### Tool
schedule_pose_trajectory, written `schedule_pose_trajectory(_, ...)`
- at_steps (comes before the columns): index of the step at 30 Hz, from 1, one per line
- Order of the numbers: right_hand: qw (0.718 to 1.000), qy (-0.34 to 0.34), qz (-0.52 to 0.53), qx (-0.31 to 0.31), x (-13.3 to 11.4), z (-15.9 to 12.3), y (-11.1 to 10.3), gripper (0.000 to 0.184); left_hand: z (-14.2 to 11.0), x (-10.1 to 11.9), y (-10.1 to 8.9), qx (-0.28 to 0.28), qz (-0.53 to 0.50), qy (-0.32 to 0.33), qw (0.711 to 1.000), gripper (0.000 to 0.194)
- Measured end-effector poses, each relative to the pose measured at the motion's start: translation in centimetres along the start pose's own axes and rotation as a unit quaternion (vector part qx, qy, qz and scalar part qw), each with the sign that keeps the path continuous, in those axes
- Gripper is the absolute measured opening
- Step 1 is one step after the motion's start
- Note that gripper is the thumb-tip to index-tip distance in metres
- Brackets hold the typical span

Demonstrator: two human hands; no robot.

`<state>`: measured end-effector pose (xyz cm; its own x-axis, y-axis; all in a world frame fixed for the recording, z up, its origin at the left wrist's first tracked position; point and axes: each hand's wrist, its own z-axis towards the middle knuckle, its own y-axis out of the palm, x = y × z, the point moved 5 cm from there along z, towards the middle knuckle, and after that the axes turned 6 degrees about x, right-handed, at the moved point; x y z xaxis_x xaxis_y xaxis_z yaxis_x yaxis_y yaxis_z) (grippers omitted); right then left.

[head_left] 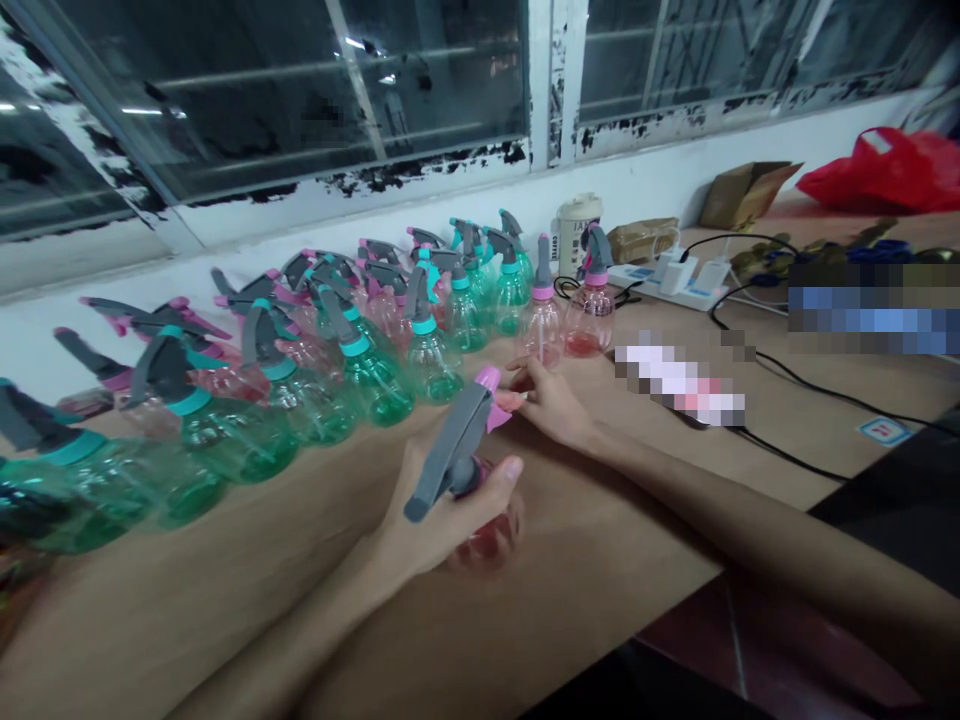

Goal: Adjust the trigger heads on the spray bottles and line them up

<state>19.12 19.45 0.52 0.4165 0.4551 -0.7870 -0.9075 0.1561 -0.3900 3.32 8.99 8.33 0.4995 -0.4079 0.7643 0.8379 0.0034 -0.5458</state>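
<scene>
My left hand (435,510) is wrapped round the neck of a spray bottle (487,540) with a grey trigger head, pink collar and pink nozzle. Reddish liquid shows in its clear body, which is partly behind my thumb and blurred. Just beyond the nozzle, my right hand (555,405) has its fingers bent and drawn together; whatever they hold is too small to make out. Past that hand, two pink-collared spray bottles (541,325) stand side by side. To the left runs a row of green spray bottles (379,375) with turquoise collars.
More pink bottles (300,325) stand behind the green ones, against the wall. A paper coffee cup (579,235), a power strip (667,280) and cables lie at the back. A phone-like device (679,385) is on the right, and a red bag (885,170) sits far right.
</scene>
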Motion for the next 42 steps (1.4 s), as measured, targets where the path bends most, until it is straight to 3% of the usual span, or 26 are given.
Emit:
schedule_pose_trajectory(4, 0.999, -0.009, -0.009, 0.050, -0.5, 0.7, -1.3, 0.022, -0.3, -2.3, -0.5, 0.031, -0.022, -0.006, 0.999, 0.021)
schedule_pose_trajectory(7, 0.994, -0.005, 0.002, 0.106, -0.5, 1.3, -2.5, 0.015, 1.0, -2.7, -0.2, 0.064, -0.028, 0.003, 0.998, 0.025)
schedule_pose_trajectory(12, 0.975, -0.015, 0.026, 0.220, -0.8, 1.8, -4.7, 0.014, 5.8, -1.1, 2.2, 0.104, -0.023, 0.062, 0.992, 0.030)
schedule_pose_trajectory(14, 0.966, -0.020, 0.026, 0.255, -0.9, 1.8, -5.5, 0.016, 7.9, -0.6, 3.1, 0.155, 0.008, 0.092, 0.984, 0.031)
schedule_pose_trajectory(19, 0.952, -0.020, -0.031, 0.303, -0.4, 2.2, -6.7, 0.019, 12.8, -1.2, 4.7, 0.214, 0.042, 0.086, 0.972, 0.031)
schedule_pose_trajectory(27, 0.945, -0.018, -0.160, 0.284, 1.0, 2.6, -6.3, 0.016, 16.8, -2.7, 4.7, 0.252, 0.119, 0.067, 0.958, 0.028)
schedule_pose_trajectory(31, 0.945, -0.033, -0.174, 0.275, 0.9, 2.9, -6.0, 0.020, 18.3, -3.4, 4.7, 0.259, 0.141, 0.068, 0.953, 0.029)
schedule_pose_trajectory(37, 0.950, -0.045, -0.164, 0.262, 0.0, 3.2, -5.8, 0.028, 20.0, -4.1, 4.3, 0.264, 0.147, 0.080, 0.950, 0.052)
schedule_pose_trajectory(42, 0.949, -0.017, -0.171, 0.263, -0.2, 3.6, -6.1, 0.034, 19.6, -4.1, 4.1, 0.266, 0.126, 0.078, 0.952, 0.067)
